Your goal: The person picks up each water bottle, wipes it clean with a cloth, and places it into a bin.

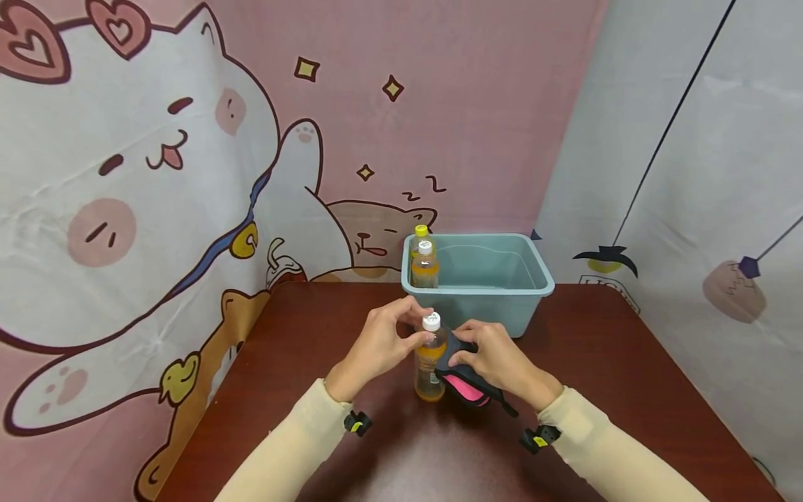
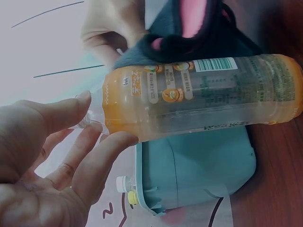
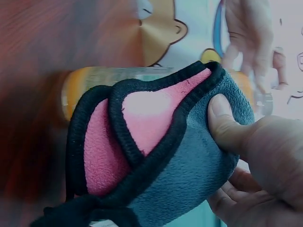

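Note:
A clear plastic bottle (image 1: 429,369) with an orange-and-clear label and white cap stands upright on the table. My left hand (image 1: 392,331) pinches it at the neck, thumb and fingers around it just below the cap; in the left wrist view the label's barcode shows. In my right hand (image 1: 495,352) is a dark grey fleecy cloth piece (image 3: 189,156) with pink lining, black edging and a strap end. The thumb presses on its grey outer side. This cloth lies close against the bottle's right side; whether it touches the bottle I cannot tell.
Behind the hands stands a light blue plastic tub (image 1: 483,296) on the dark red-brown table (image 1: 301,348). In its left corner are a white-capped bottle (image 1: 425,268) and a yellow-capped bottle (image 1: 421,230). A cartoon-printed curtain (image 1: 470,104) hangs behind the table.

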Tool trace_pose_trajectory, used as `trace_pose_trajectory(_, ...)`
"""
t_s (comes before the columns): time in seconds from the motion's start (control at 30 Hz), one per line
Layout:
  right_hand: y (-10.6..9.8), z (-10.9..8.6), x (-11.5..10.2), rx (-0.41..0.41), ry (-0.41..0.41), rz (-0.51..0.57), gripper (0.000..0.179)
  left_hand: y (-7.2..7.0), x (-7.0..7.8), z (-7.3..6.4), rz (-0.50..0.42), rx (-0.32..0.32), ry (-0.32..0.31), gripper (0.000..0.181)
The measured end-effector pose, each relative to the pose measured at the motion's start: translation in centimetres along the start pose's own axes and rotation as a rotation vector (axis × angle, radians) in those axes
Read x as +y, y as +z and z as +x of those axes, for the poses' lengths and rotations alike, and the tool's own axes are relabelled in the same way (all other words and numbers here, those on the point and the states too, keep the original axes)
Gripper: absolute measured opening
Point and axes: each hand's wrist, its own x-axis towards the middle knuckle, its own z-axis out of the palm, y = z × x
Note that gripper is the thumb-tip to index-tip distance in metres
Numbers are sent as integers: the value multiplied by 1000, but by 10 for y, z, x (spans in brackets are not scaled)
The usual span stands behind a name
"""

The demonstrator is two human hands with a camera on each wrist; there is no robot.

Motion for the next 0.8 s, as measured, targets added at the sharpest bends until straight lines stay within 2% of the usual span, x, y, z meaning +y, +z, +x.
trace_pose_trajectory(0.27, 28, -8, 15, -81, -19, -62, 32, 0, -1, 0, 4, -1, 9, 32)
trace_pose_trajectory(0.4, 38, -9, 21, -107, -26, -51, 32, -1, 0, -1, 4, 8, 16, 32)
trace_pose_trajectory(0.57, 50, -11, 29, -181, -45, -32, 28, -2, 1, -1, 12, 16, 16, 32)
trace_pose_trajectory(0.8, 57, -14, 34, -186, -50, -37, 22, -1, 1, -2, 2, 5, 6, 31)
